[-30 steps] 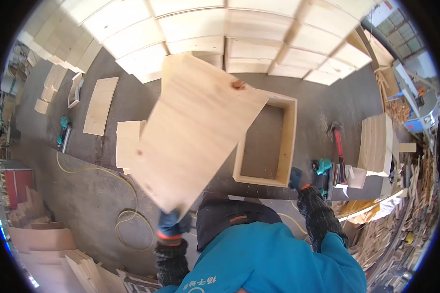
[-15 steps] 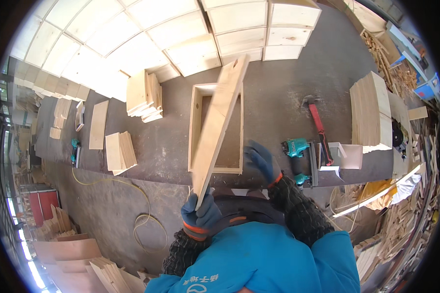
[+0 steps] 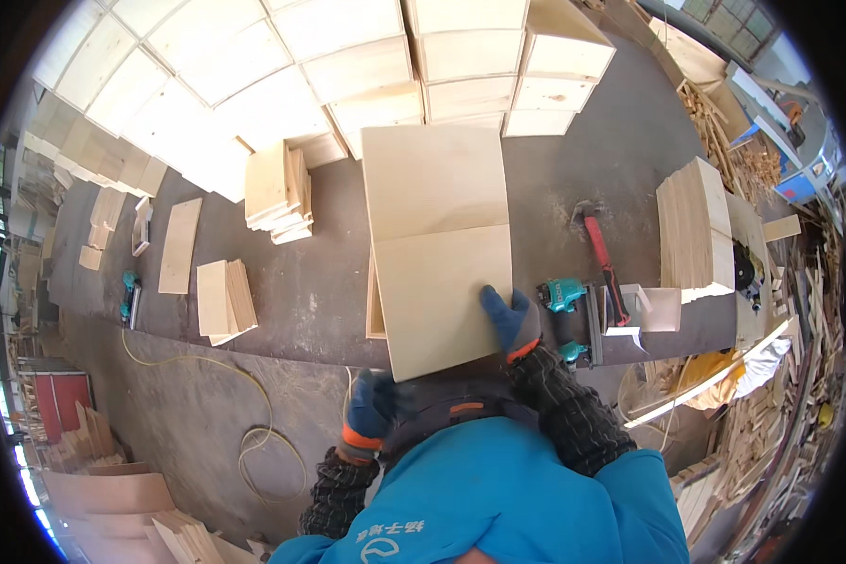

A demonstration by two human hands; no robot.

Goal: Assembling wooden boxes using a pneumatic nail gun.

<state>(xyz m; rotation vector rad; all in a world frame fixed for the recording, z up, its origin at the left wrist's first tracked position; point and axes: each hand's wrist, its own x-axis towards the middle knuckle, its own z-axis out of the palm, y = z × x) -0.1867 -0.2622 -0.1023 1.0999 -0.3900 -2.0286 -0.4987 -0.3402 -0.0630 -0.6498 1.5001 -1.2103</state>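
Panel [image 3: 442, 240] over frame [image 3: 375, 305], frame showing at nine o'clock; best squared flush. Right hand [image 3: 513, 321] spread, panel's four o'clock. Left hand [image 3: 373, 406], seven o'clock, blurred: grip unclear.

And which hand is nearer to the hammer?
Right. The right hand, at the right edge of the board, is left of the hammer; the left hand is farther left, near the board's lower left corner.

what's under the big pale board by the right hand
A pale wooden strip shows past the left edge of the board, on the dark tabletop. The rest of what lies beneath is covered and cannot be seen.
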